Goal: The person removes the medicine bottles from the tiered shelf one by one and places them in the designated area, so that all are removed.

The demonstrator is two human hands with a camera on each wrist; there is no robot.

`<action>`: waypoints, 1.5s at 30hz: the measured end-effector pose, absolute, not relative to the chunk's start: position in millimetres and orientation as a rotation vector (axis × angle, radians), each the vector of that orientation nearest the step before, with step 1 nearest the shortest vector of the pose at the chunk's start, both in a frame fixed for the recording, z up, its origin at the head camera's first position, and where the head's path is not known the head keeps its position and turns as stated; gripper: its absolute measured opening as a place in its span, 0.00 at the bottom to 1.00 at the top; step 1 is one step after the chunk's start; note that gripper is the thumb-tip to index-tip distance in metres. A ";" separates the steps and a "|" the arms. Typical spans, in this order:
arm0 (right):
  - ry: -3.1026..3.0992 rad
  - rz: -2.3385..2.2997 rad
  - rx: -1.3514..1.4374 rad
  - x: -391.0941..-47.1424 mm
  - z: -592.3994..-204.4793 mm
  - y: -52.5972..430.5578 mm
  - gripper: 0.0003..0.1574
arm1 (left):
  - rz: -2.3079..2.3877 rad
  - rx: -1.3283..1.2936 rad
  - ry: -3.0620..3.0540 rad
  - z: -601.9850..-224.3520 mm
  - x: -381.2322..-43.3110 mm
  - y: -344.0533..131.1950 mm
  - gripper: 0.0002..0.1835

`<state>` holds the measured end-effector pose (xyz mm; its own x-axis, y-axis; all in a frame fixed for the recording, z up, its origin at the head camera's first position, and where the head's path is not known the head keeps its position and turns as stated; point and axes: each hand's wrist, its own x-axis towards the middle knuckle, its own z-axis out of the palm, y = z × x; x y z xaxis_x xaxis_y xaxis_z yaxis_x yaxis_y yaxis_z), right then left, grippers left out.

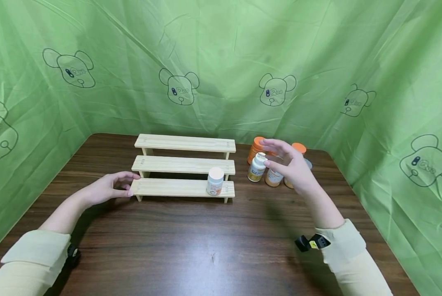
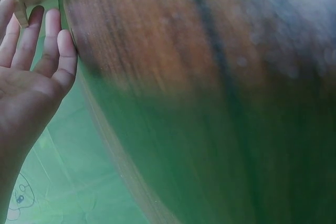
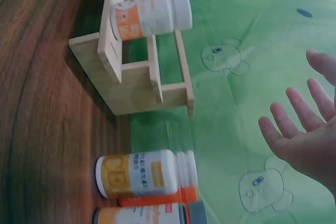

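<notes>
A three-step wooden rack [image 1: 184,165] stands on the table. My left hand [image 1: 108,189] is at the left end of its lowest step, thumb at the front and fingers behind, holding the plank's end. Toward the right end of that step stands a white bottle [image 1: 215,181] with an orange-and-white label, upright. My right hand [image 1: 289,164] hovers over a group of bottles right of the rack, fingers spread and holding nothing. Nearest its thumb is a white-capped bottle with a yellow label [image 1: 256,169]; in the right wrist view the hand [image 3: 310,129] is apart from the bottles.
Beside the yellow-label bottle stands another labelled bottle [image 1: 274,177]. Behind are an orange bottle [image 1: 253,153] and an orange cap [image 1: 299,148], with others partly hidden by the right hand. Green cloth [image 1: 228,49] with bear drawings hangs around the dark wood table [image 1: 206,242].
</notes>
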<state>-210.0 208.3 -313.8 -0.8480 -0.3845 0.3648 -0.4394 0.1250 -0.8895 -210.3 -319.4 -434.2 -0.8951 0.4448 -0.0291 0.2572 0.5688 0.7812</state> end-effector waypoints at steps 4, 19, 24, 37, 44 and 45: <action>-2.351 1.855 0.860 -210.8 -314.8 197.7 0.31 | 1.220 0.584 2.588 -435.1 -210.7 -320.4 0.29; -2.467 1.841 0.973 -214.1 -332.1 159.5 0.34 | 1.205 0.589 2.578 -436.0 -214.6 -320.2 0.30; -2.514 1.849 0.987 -208.3 -330.6 145.8 0.33 | 1.207 0.594 2.589 -436.2 -213.8 -319.7 0.29; -2.555 1.871 1.000 -211.0 -349.5 123.1 0.32 | 1.215 0.572 2.583 -434.5 -212.2 -321.3 0.29; -2.553 1.950 0.993 -215.2 -361.4 115.6 0.31 | 1.219 0.583 2.566 -434.0 -211.5 -320.0 0.30; -2.558 1.955 0.988 -215.5 -362.8 115.0 0.31 | 1.226 0.571 2.561 -434.4 -211.7 -319.9 0.30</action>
<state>-215.5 115.0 -362.8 -0.8045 -0.5703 0.1660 -0.3100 0.1647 -0.9364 -211.7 -319.9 -434.4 -0.8935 0.4463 -0.0502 0.2408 0.5704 0.7853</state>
